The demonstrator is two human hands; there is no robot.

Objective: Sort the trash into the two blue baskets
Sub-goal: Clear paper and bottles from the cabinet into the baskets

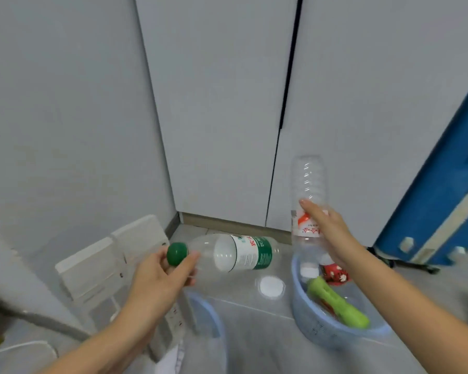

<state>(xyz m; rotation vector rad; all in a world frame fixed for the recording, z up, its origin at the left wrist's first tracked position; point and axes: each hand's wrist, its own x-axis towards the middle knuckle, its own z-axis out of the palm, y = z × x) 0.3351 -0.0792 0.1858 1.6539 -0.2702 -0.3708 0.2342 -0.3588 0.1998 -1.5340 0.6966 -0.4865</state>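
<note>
Head view: left hand (157, 276) grips the neck of a clear bottle with a green cap (235, 253), fingers closed around it just behind the cap; the bottle lies horizontal above the floor. Right hand (327, 230) holds a second clear bottle with a red-and-white label (307, 184) upside down, fingers wrapped on the label band, its cap end down over the right blue basket (335, 330). That basket already contains a green cylindrical item (338, 303) and a red patterned piece (335, 273). Left blue basket (211, 309) sits under the left forearm, partly hidden. White panels (114, 260) lean against the wall at left; a blue case (438, 201) stands right.
</note>
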